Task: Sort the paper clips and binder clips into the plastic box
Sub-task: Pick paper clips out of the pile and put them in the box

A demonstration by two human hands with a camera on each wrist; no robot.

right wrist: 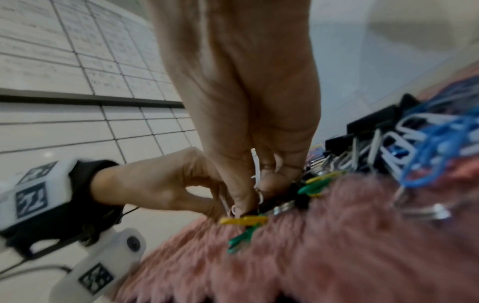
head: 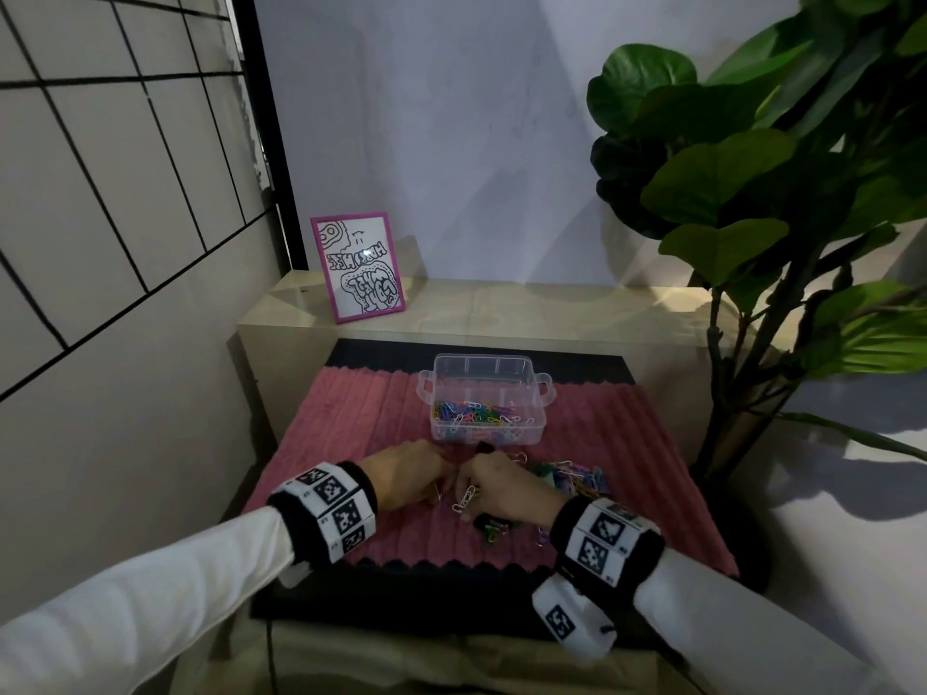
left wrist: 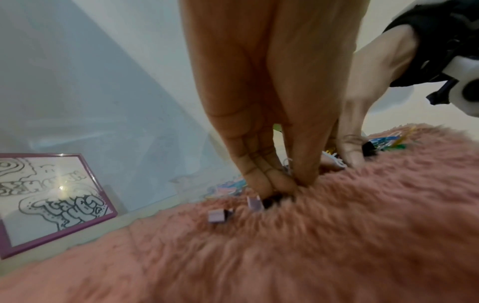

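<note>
Head view: a white clip (head: 464, 498) is pinched by the right hand (head: 506, 486); left hand (head: 407, 474) fingertips are pressed together. Box (head: 485, 393) at twelve o'clock. Light, springy wire, probably best taken by its loops.

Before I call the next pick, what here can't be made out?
- Left hand fingertips: sunk in rug pile, left wrist view; grasp unclear.
- Right hand: white paper clip at its fingers, blurred; hold uncertain.
- Plastic box: far compartments' contents too small, head view.
- Loose pile: partly behind right hand.
</note>
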